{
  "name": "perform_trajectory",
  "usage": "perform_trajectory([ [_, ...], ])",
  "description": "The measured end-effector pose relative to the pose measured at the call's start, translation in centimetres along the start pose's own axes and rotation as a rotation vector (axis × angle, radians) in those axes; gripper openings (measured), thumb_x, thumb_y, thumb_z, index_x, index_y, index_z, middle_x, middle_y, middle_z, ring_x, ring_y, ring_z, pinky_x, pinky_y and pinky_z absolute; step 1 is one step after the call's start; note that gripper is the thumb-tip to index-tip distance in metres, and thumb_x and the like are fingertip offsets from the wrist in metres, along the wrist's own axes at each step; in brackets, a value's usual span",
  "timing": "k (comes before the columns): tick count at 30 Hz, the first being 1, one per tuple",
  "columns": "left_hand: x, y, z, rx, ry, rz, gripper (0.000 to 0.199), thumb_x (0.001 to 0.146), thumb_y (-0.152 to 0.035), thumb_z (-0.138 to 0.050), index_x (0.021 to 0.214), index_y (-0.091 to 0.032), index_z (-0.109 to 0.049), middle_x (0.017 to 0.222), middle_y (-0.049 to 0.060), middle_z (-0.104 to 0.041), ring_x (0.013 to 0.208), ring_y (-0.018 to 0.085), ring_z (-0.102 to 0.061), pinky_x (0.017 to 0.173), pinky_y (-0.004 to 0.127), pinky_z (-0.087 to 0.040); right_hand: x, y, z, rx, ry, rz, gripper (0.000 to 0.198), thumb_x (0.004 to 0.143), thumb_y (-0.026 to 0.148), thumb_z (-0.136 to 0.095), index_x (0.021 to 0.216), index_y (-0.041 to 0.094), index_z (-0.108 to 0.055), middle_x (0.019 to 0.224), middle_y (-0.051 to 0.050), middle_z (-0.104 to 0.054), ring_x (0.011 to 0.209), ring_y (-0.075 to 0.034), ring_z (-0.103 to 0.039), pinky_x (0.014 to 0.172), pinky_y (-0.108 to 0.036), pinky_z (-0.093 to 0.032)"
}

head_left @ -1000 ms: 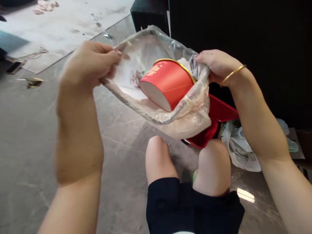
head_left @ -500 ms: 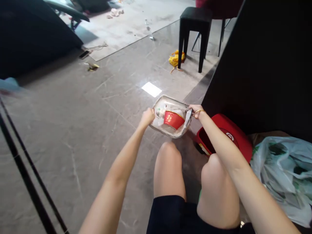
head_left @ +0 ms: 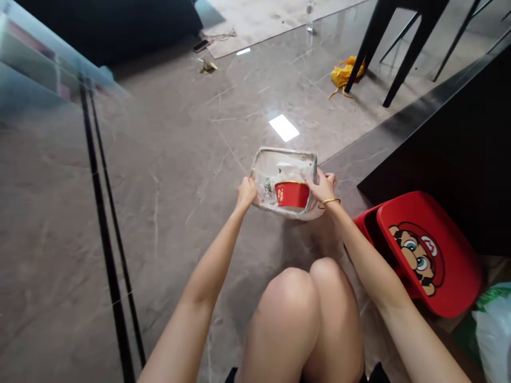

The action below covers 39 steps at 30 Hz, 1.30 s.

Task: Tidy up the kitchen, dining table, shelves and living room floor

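Note:
A pale, rounded trash bin (head_left: 285, 150) with a thin plastic liner over its rim is held out in front of my knees. Inside lie a red paper bowl (head_left: 293, 194) with gold lettering and some crumpled white scraps. My left hand (head_left: 247, 191) is closed on the bin's left edge. On the opposite edge my right hand (head_left: 322, 187), with a gold bangle at the wrist, grips the rim and liner. The fingertips of both hands are partly hidden behind the edge.
A red box (head_left: 431, 255) with a cartoon face on its lid stands at right, near a white plastic bag (head_left: 495, 330). A yellow bag (head_left: 343, 74) lies by a black stool (head_left: 399, 69). A phone (head_left: 200, 46), a peel-like scrap (head_left: 208, 67) and a bottle (head_left: 310, 18) are on the floor.
The view has swung left and down, and my knees have come together. The bin is tilted differently, and my right hand has shifted its hold along the rim.

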State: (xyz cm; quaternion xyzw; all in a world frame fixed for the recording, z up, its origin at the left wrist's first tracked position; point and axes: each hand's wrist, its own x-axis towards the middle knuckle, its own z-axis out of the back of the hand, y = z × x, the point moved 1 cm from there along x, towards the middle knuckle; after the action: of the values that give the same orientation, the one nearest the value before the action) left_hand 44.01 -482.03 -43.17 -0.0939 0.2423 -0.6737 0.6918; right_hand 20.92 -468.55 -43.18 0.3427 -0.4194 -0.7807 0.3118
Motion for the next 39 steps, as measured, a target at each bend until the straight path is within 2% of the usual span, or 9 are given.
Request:
perform_trajectory([
  [3,-1.3,0.8,2.7,-0.169,-0.010,0.079,0.018,0.093,-0.029,-0.041,0.082,-0.018,-0.050,0.085,0.009,-0.065,0.077,0.020,-0.062,0.067,0.028,-0.047,0.1,1.3,-1.7,0.274,0.175,0.015,0.026,0.078,0.025,-0.061,0.102,0.018,-0.061,0.084,-0.001,-0.062,0.078,-0.015,-0.060,0.079,-0.028,-0.051],
  [10,-5.6,-0.3,7.9,-0.522,-0.001,-0.003,0.014,0.075,-0.020,-0.055,0.086,-0.019,-0.045,0.076,-0.002,-0.051,0.064,0.012,-0.050,0.061,0.023,-0.044,-1.2,2.5,-1.1,0.640,0.232,-0.101,0.019,0.071,0.014,-0.061,0.089,0.018,-0.057,0.068,0.006,-0.058,0.057,-0.008,-0.054,0.060,-0.020,-0.050],
  [15,-6.7,1.7,7.0,-0.468,-0.124,-0.057,0.020,0.064,-0.010,-0.053,0.079,-0.019,-0.044,0.072,-0.004,-0.047,0.069,0.011,-0.046,0.068,0.021,-0.040,-3.8,1.6,0.3,0.852,0.460,-0.354,0.005,0.081,0.021,-0.057,0.082,0.018,-0.053,0.065,0.002,-0.060,0.061,-0.013,-0.061,0.066,-0.026,-0.056],
  [19,-7.6,3.8,5.4,-0.503,-0.220,0.017,0.013,0.070,-0.017,-0.055,0.078,-0.020,-0.044,0.071,-0.004,-0.048,0.071,0.011,-0.048,0.069,0.020,-0.041,-5.1,0.3,-0.4,0.882,0.608,-0.411,0.020,0.091,0.031,-0.045,0.077,0.019,-0.053,0.066,-0.003,-0.062,0.070,-0.016,-0.066,0.074,-0.031,-0.058],
  [25,-8.6,6.0,5.1,-0.935,0.189,0.106,0.042,0.081,-0.060,-0.045,0.086,-0.019,-0.054,0.075,0.004,-0.062,0.070,0.018,-0.061,0.061,0.028,-0.048,-5.7,1.3,-2.8,0.636,0.279,-0.228,0.027,0.078,0.033,-0.065,0.068,0.023,-0.042,0.043,0.010,-0.040,0.036,-0.008,-0.039,0.039,-0.019,-0.036],
  [29,-8.8,7.2,5.1,-0.936,0.098,0.054,0.034,0.076,-0.054,-0.058,0.080,-0.020,-0.055,0.067,-0.001,-0.060,0.061,0.015,-0.058,0.054,0.024,-0.044,-7.4,2.9,-2.9,0.672,0.135,-0.184,0.039,0.075,0.051,-0.067,0.070,0.025,-0.039,0.042,0.014,-0.031,0.030,-0.006,-0.028,0.032,-0.019,-0.030],
  [33,-9.9,7.4,4.0,-1.086,0.282,0.158,0.039,0.070,-0.050,-0.068,0.091,-0.018,-0.062,0.072,0.001,-0.066,0.060,0.015,-0.062,0.053,0.024,-0.047,-9.6,4.1,-3.2,0.907,0.088,-0.122,0.045,0.070,0.060,-0.070,0.076,0.025,-0.042,0.044,0.016,-0.025,0.030,-0.003,-0.018,0.027,-0.015,-0.022],
  [36,-10.9,7.4,3.7,-1.227,0.295,0.180,0.056,0.077,-0.065,-0.057,0.105,-0.017,-0.065,0.087,0.007,-0.073,0.079,0.021,-0.070,0.066,0.029,-0.054,-10.3,4.7,-4.2,1.010,-0.053,-0.114,0.053,0.065,0.060,-0.075,0.069,0.024,-0.037,0.045,0.016,-0.025,0.030,-0.001,-0.016,0.027,-0.013,-0.018],
  [39,-11.0,7.9,5.0,-1.193,0.111,0.048,0.060,0.077,-0.064,-0.061,0.115,-0.018,-0.065,0.114,0.010,-0.072,0.111,0.025,-0.066,0.089,0.032,-0.052,-10.4,5.6,-4.9,1.103,-0.111,-0.098,0.059,0.063,0.060,-0.077,0.066,0.023,-0.031,0.045,0.015,-0.027,0.031,0.000,-0.017,0.026,-0.013,-0.017],
])
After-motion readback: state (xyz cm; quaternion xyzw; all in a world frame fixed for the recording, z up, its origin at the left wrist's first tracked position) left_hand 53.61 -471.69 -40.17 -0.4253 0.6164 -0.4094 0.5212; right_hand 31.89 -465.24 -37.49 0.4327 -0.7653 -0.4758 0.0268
